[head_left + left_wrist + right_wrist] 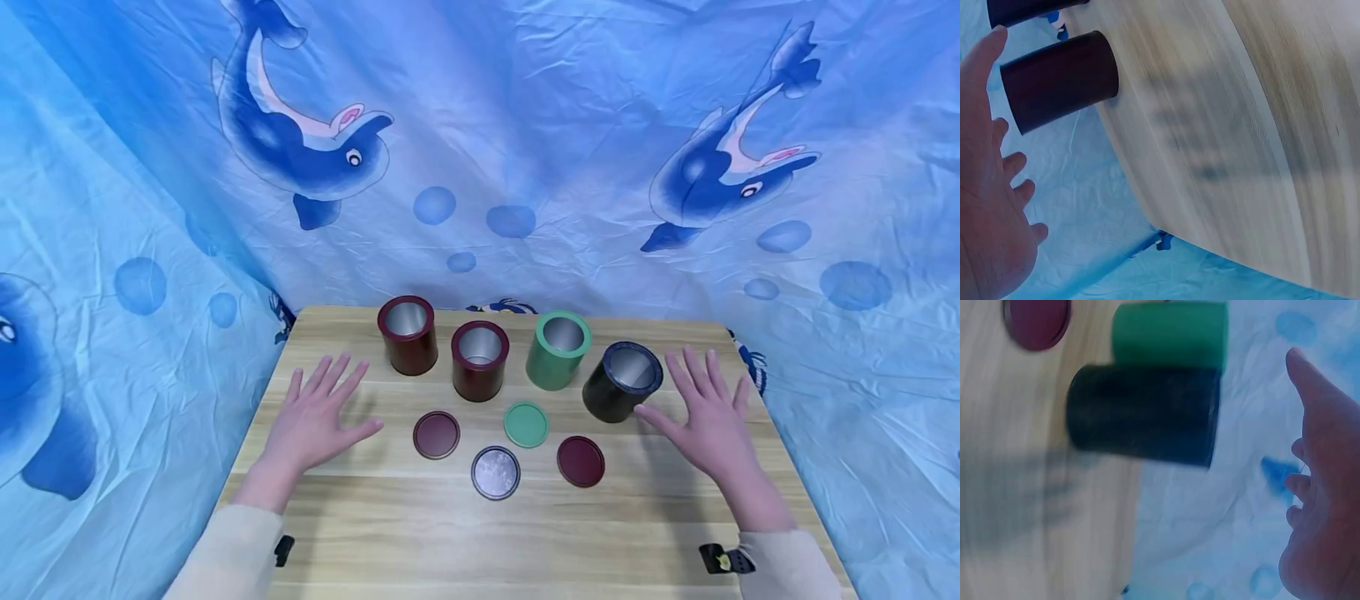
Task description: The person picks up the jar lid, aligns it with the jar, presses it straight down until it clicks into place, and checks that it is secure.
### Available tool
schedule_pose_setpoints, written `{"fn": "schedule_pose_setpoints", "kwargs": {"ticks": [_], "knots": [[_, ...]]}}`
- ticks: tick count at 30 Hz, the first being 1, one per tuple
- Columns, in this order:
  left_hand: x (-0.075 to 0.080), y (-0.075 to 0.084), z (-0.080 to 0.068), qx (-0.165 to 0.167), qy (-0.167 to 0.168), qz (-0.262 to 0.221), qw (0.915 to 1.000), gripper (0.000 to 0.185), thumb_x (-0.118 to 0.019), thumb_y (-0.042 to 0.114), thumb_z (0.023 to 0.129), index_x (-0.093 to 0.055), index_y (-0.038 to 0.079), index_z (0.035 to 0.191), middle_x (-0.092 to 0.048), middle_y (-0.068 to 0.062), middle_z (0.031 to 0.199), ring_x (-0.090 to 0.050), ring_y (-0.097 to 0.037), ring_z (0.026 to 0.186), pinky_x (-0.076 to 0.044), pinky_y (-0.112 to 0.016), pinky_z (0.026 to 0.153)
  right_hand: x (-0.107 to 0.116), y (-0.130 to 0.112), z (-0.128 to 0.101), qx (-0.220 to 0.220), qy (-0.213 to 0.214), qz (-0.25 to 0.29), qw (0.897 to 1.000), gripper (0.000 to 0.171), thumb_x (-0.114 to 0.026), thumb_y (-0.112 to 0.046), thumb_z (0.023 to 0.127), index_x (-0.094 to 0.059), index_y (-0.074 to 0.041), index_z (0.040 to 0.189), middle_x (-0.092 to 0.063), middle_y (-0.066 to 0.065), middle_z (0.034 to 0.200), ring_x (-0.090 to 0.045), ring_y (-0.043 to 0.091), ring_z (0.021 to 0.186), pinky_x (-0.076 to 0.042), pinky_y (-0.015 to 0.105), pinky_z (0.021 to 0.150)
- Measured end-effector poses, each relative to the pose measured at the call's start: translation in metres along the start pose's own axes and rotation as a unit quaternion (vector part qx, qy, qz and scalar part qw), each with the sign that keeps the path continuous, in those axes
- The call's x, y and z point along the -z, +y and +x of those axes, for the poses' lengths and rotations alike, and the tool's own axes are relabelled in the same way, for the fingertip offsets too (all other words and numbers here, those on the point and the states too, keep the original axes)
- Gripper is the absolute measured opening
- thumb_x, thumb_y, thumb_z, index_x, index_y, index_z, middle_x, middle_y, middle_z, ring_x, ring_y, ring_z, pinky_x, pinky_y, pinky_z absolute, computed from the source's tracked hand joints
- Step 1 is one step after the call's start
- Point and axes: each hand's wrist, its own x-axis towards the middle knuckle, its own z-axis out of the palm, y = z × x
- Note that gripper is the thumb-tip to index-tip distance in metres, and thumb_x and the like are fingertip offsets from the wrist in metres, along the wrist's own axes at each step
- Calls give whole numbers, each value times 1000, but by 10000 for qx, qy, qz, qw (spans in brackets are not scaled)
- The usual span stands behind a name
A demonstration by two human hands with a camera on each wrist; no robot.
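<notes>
Four open tins stand in a row on the wooden table (420,542): two dark red tins (407,335) (480,361), a green tin (558,350) and a black tin (622,382). In front of them lie four lids: dark red (437,434), green (526,424), silver (495,472) and dark red (581,461). My left hand (318,413) hovers flat with fingers spread, left of the lids, holding nothing. My right hand (708,410) is spread the same way just right of the black tin (1144,415), with its thumb near the tin. The left red tin (1060,80) shows in the left wrist view.
A blue dolphin-print cloth (525,150) hangs behind and around the table. The table's edges drop off close to both hands (991,206) (1319,506). Bare wood lies in front of the lids.
</notes>
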Motion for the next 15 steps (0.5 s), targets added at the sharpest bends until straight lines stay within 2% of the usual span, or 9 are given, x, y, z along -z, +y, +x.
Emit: {"fn": "schedule_pose_setpoints", "kwargs": {"ticks": [7, 15], "knots": [[-2, 3, 5, -545, -137, -89, 9984, 102, -72, 74, 87, -40, 19, 167, -33, -17, 173, -22, -44, 161, -8, -71, 128, -6, -45, 10, 605, -34, 89, 9981, 96, -80, -58, 90, -41, -15, 166, -32, 21, 172, -12, 46, 163, 5, 75, 125], [-15, 7, 6, -884, -299, -36, 9956, 103, -80, 68, 84, -42, 20, 166, -37, -16, 171, -28, -45, 159, -14, -70, 127, -36, -81, 12, 1133, -279, 166, 9930, 96, -82, -58, 87, -45, -14, 164, -37, 17, 171, -19, 46, 161, -4, 75, 126]]}}
